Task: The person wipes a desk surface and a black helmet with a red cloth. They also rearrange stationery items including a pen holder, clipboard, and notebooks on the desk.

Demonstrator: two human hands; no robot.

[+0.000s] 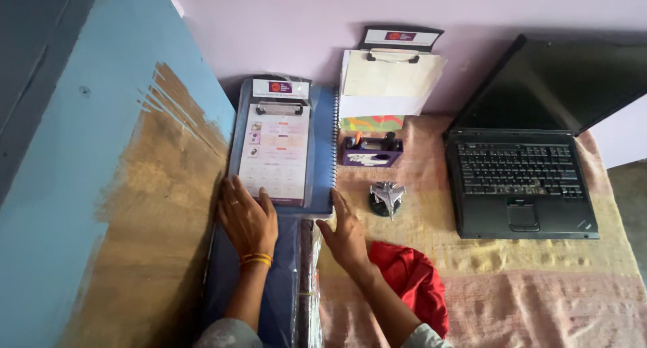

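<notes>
Blue painted board (81, 186) fills the frame's left; beside it our left hand (247, 220) lies flat, fingers spread, on the clipboard (276, 146) over a blue folder (323, 146). Our right hand (345, 235), open, touches the folder's lower corner at centre; a black laptop (519, 179) sits right.

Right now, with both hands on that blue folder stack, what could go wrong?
The left hand and right hand press on the blue folder, which leans against the wall with a clipboard on it. If the folder slides, the clipboard could slip down.

The small model jet stands close beside the right hand; a sideways nudge might topple it.

The pen holder sits just beyond, and could be knocked too.
</notes>
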